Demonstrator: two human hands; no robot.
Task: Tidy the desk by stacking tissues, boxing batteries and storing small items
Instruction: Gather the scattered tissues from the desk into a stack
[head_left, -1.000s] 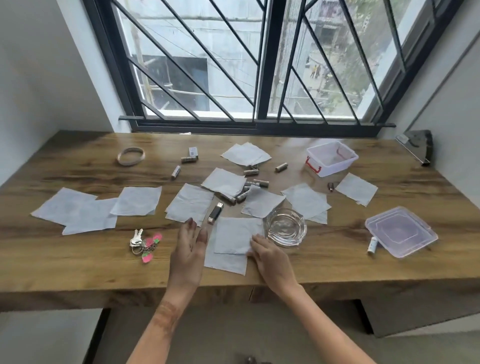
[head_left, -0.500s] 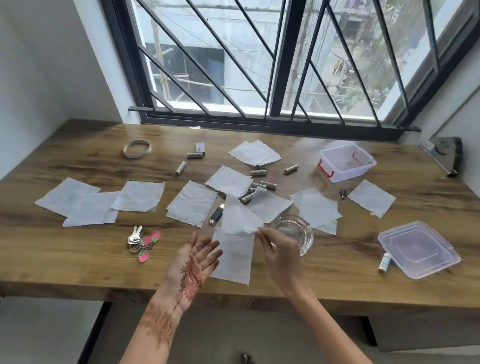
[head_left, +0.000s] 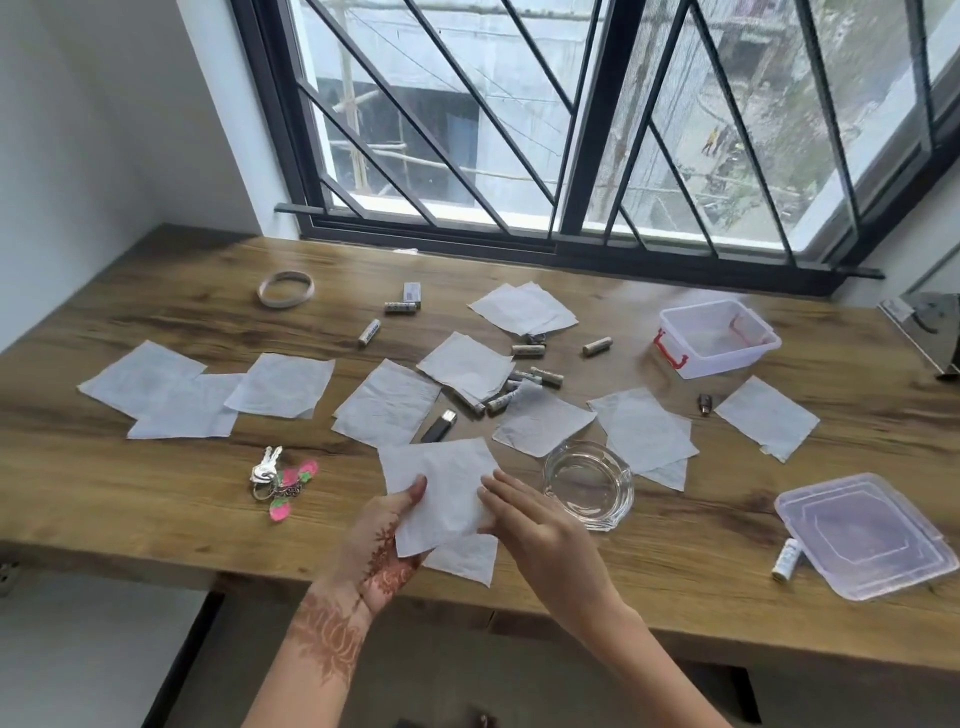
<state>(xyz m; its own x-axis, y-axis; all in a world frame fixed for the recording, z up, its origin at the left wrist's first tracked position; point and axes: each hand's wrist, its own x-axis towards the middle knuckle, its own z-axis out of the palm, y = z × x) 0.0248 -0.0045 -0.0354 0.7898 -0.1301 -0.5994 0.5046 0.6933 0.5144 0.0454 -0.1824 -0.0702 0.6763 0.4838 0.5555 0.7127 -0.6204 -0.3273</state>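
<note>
A white tissue (head_left: 441, 488) rests on my upturned left hand (head_left: 387, 545), with the thumb pinning its lower left part. My right hand (head_left: 540, 535) touches the tissue's right edge with its fingers. Another tissue (head_left: 465, 564) lies flat on the desk under both hands. Several more tissues are scattered over the wooden desk (head_left: 156, 493), such as one (head_left: 387, 408) at the middle and one (head_left: 766, 415) at the right. Several batteries (head_left: 519, 387) lie in a cluster behind. A clear box (head_left: 719, 338) with red clasps stands open at the back right.
A glass ashtray (head_left: 589, 486) sits just right of my right hand. A box lid (head_left: 867, 532) and a small white tube (head_left: 784, 558) lie at the right. Keys with a pink keyring (head_left: 283, 480) lie at the left, a lighter (head_left: 439, 426) ahead, a tape ring (head_left: 285, 288) at the back left.
My right hand lifted the top tissue off the desk and laid it on my left hand, which turned palm up. The view shifted closer to the desk.
</note>
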